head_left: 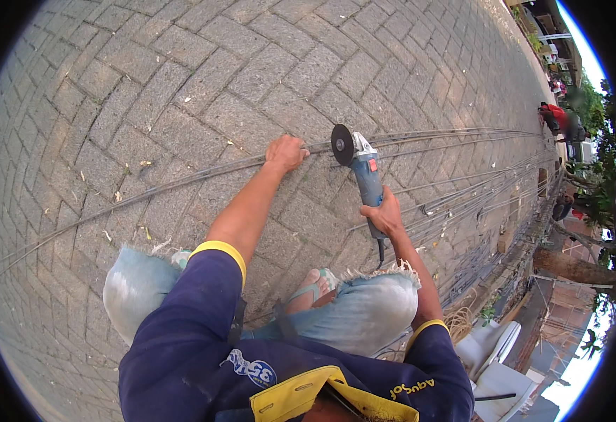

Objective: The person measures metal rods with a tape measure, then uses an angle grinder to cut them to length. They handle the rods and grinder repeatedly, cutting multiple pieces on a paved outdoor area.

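My left hand (288, 153) is closed around a thin bundle of long metal rods (241, 164) that runs across the brick paving. In my right hand (386, 211) is a blue-grey angle grinder (368, 179), gripped by its body near the rear. Its dark cutting disc (343, 145) stands over the rods, a short way right of my left hand. I cannot tell whether the disc touches them. A black cord (381, 252) leaves the tool's rear end toward my right knee.
Many more rods (455, 184) fan out over the paving (251, 70) to the right. White chairs (487, 344) and a coil of tan rope or wire (460, 320) lie at lower right. A tree trunk (568, 266) and a person in red (553, 116) are farther off.
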Available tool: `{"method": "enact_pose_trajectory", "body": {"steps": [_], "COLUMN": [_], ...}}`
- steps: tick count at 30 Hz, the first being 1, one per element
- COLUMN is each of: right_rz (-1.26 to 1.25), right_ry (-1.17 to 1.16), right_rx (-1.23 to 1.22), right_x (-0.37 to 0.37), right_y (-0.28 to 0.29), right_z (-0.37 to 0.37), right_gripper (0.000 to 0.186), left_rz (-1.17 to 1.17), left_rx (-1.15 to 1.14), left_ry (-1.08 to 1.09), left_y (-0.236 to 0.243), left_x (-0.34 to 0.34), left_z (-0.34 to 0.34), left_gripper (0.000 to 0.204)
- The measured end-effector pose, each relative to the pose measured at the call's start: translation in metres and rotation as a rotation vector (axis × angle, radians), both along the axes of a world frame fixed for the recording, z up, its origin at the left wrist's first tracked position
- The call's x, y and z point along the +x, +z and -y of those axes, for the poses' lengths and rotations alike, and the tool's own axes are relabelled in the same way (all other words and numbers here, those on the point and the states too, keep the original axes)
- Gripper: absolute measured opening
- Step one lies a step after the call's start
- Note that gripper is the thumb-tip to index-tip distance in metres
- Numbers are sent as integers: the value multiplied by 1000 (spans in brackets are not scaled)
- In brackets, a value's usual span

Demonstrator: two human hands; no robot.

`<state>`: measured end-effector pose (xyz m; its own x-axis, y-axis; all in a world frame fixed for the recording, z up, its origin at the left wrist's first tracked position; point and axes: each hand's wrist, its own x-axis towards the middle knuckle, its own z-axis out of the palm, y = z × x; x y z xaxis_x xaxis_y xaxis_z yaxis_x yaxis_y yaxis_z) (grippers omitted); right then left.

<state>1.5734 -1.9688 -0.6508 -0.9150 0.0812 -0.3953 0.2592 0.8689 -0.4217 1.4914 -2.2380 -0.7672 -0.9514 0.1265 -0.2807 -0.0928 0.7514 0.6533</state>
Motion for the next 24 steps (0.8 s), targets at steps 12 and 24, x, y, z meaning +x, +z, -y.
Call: {"method": "enact_pose_trajectory", "body": {"steps": [12, 24], "right_rz": [-50, 65], "right_ry": [32, 14], "right_rx": [86, 54], "right_x": [0, 0], "right_y": [-4, -3], "right_z": [-6, -5], "right_gripper": [64, 71], "left_rz": [24, 1], "left_rx": [17, 26], "left_ry": [-2, -5], "left_y": [-4, -7], "left_x": [-1, -1], "left_z": [0, 0], "left_gripper": [30, 29]}}
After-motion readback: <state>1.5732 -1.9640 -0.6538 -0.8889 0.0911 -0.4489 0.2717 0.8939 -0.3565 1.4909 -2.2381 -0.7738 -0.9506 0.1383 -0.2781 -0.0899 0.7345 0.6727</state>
